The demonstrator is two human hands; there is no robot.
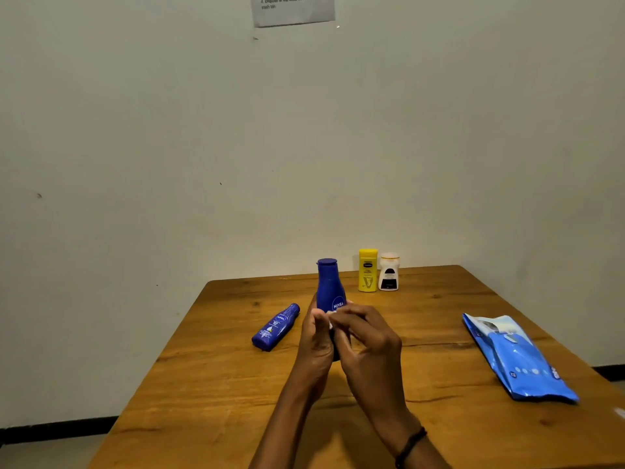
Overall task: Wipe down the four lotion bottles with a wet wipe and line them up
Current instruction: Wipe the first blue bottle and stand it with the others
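Note:
My left hand (316, 343) grips the lower body of a tall dark blue lotion bottle (329, 287), held upright above the wooden table (216, 384). My right hand (367, 336) presses a small white wet wipe (333, 316) against the bottle's front, just under its round logo; most of the wipe is hidden by my fingers. A slimmer blue bottle (275, 327) lies on its side to the left. A yellow bottle (368, 270) and a white bottle with a dark label (388, 272) stand side by side at the table's far edge.
A blue pack of wet wipes (517, 358) lies on the right side of the table. The table's far edge meets a plain wall, where a printed sheet (292, 8) hangs high up. Floor shows past the table's left edge.

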